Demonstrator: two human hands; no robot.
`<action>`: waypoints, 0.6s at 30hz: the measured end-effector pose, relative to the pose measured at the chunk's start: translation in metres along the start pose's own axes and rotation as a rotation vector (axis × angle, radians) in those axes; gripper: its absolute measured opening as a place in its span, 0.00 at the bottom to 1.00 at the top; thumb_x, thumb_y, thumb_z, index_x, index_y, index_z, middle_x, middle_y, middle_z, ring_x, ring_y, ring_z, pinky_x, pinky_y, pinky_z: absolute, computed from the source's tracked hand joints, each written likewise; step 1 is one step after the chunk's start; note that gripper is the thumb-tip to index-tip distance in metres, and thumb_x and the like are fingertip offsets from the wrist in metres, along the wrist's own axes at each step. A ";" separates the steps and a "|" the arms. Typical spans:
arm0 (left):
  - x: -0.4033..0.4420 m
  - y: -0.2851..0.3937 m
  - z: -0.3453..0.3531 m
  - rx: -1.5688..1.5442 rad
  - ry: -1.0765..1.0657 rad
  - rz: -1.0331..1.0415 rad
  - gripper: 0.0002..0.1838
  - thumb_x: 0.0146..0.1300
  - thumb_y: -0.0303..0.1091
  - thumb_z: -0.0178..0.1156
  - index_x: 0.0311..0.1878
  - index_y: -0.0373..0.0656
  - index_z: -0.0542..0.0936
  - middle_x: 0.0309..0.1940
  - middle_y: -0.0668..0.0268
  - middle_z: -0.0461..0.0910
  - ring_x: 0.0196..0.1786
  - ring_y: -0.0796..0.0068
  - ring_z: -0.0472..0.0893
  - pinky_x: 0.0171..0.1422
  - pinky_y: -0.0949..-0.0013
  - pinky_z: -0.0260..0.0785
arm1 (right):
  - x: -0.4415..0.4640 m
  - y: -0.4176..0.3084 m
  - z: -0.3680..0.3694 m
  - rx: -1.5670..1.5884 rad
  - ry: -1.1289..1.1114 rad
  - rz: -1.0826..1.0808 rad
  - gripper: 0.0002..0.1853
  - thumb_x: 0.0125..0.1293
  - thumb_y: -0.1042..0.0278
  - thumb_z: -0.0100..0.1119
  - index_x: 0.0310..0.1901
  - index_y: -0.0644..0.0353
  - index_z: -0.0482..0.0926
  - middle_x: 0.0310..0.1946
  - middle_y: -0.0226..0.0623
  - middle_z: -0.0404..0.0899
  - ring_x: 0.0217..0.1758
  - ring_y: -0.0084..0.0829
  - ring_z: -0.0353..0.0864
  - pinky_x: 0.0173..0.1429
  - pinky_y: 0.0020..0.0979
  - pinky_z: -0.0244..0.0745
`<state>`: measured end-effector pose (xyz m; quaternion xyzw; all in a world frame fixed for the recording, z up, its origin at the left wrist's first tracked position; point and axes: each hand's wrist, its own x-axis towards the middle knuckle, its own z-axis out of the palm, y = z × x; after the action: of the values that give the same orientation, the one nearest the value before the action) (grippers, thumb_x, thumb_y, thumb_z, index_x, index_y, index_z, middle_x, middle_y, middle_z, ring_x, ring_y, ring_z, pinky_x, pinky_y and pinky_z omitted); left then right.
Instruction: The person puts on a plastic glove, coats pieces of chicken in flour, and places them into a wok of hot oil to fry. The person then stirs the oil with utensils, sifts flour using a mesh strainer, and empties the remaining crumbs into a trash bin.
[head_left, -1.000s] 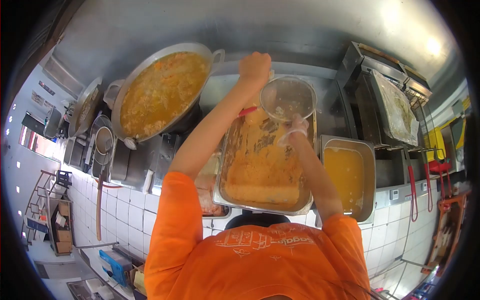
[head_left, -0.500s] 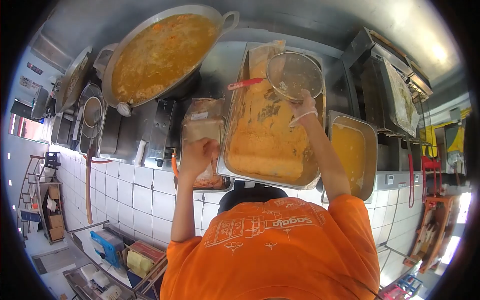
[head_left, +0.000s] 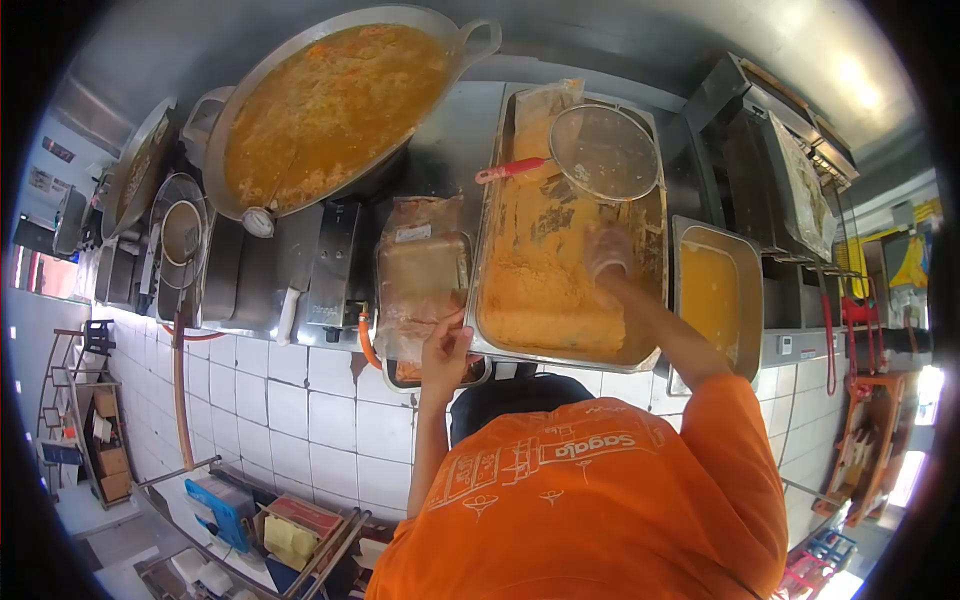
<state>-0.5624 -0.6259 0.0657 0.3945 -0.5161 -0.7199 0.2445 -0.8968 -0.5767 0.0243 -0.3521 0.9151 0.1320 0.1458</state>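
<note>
My left hand [head_left: 447,350] is closed at the near right corner of a small metal tray, its fingertips pinching the edge of a clear plastic sheet [head_left: 415,270]. The sheet lies over most of that tray; reddish food [head_left: 408,371] shows at its near end. My right hand [head_left: 610,248], in a thin clear glove, is low over the orange-yellow breading flour [head_left: 550,300] in a large metal tray [head_left: 662,215]. Its fingers are blurred, so their pose is unclear. A round sieve [head_left: 604,152] with a red handle [head_left: 512,170] rests across the far end of this tray, just beyond my right hand.
A large two-handled pan [head_left: 218,150] of bubbling oil with frying pieces stands at the far left. A metal tray [head_left: 755,300] of yellow liquid sits to the right. A white-handled knife [head_left: 288,315] and an orange hose [head_left: 366,340] are at the counter's front.
My right hand has left the sieve's rim and come down nearer to the flour. My left hand has moved toward me, and the plastic sheet now covers more of the small tray.
</note>
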 end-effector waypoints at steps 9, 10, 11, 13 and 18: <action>0.003 0.001 -0.001 -0.024 -0.012 -0.044 0.17 0.63 0.31 0.55 0.55 0.41 0.71 0.33 0.68 0.76 0.34 0.81 0.77 0.33 0.78 0.78 | 0.046 0.032 0.010 -0.482 0.057 -0.245 0.26 0.57 0.64 0.59 0.58 0.52 0.66 0.52 0.41 0.73 0.56 0.39 0.71 0.62 0.43 0.65; 0.002 0.005 -0.002 -0.058 -0.031 -0.079 0.16 0.63 0.29 0.55 0.55 0.41 0.71 0.33 0.69 0.74 0.36 0.81 0.76 0.33 0.77 0.78 | 0.026 0.025 0.007 -0.494 0.101 -0.219 0.25 0.56 0.64 0.61 0.57 0.52 0.69 0.51 0.40 0.74 0.56 0.39 0.72 0.61 0.44 0.66; 0.003 0.008 -0.003 -0.096 -0.053 -0.109 0.15 0.63 0.27 0.54 0.54 0.41 0.72 0.33 0.70 0.73 0.37 0.80 0.75 0.34 0.75 0.79 | -0.017 0.007 -0.039 -0.725 -0.129 -0.388 0.23 0.54 0.65 0.62 0.54 0.56 0.72 0.51 0.40 0.75 0.57 0.38 0.72 0.54 0.40 0.70; 0.006 0.011 -0.005 -0.090 -0.094 -0.124 0.16 0.63 0.27 0.53 0.54 0.41 0.70 0.32 0.69 0.74 0.37 0.80 0.76 0.35 0.74 0.79 | -0.060 0.001 -0.048 -0.942 -0.378 -0.544 0.22 0.53 0.66 0.62 0.51 0.61 0.75 0.51 0.40 0.75 0.57 0.37 0.71 0.47 0.36 0.75; 0.010 0.001 -0.011 -0.148 -0.175 -0.115 0.18 0.63 0.30 0.54 0.56 0.42 0.67 0.36 0.66 0.74 0.38 0.79 0.76 0.38 0.73 0.80 | -0.073 0.044 0.085 -0.649 -0.315 -0.669 0.09 0.53 0.69 0.54 0.33 0.53 0.83 0.34 0.40 0.82 0.39 0.38 0.81 0.47 0.38 0.75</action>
<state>-0.5591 -0.6401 0.0622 0.3400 -0.4575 -0.8005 0.1852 -0.8607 -0.4719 -0.0218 -0.6295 0.6304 0.4080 0.1996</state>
